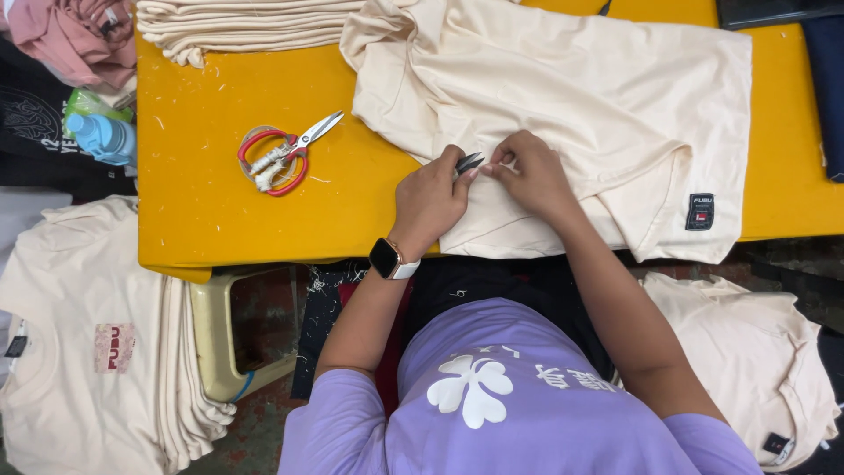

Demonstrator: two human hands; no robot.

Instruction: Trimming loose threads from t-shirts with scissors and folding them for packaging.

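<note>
- Illumination: bright, even, diffuse; supplied from overhead.
- Shadows: soft and short, noted under the left hand (428, 200) and right hand (533, 174) on the cream shirt (580, 97).
- Glare: none recorded on the yellow table (211, 220).
- Focus: sharp at centre; slight softening and wide-angle stretching noted at the edges.

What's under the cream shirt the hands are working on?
The yellow table lies under the cream shirt; its near edge hangs off the front. Anything between shirt and tabletop is covered.
</note>
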